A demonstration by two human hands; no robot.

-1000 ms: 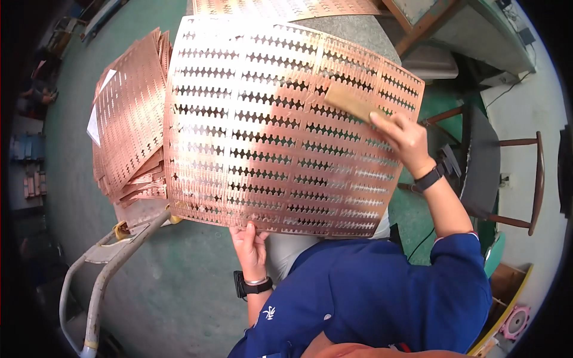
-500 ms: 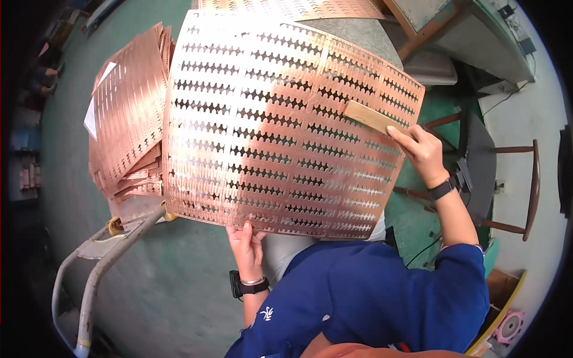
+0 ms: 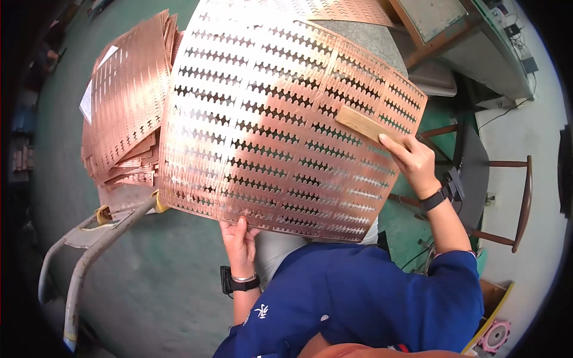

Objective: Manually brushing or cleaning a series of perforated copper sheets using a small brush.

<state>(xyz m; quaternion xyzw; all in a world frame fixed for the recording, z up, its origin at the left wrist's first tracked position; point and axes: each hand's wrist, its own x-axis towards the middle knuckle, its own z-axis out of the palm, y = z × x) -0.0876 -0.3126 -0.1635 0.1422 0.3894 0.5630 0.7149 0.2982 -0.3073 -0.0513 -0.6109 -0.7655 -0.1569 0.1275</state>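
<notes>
A large copper-coloured sheet [image 3: 271,122], punched with rows of toothed slots, spans the middle of the view. Its near edge is pinched by my left hand [image 3: 240,241], the thumb on top and the other fingers partly hidden beneath. My right hand [image 3: 416,164] grips one end of a flat wooden strip [image 3: 364,124], which lies slantwise against the sheet's upper right part. Whether the strip presses on the metal or hovers just above it, I cannot tell.
Left of the sheet, similar copper sheets [image 3: 128,98] are stacked on a cart with a grey tubular handle [image 3: 98,250]. Another punched sheet [image 3: 340,11] lies at the far side on a grey surface [image 3: 364,42]. A dark chair [image 3: 522,206] and a bench [image 3: 477,53] stand to the right.
The wooden strip and my right hand have shifted slightly left and down in the picture. The whole scene is a little turned and shifted; my left hand keeps its hold on the near edge.
</notes>
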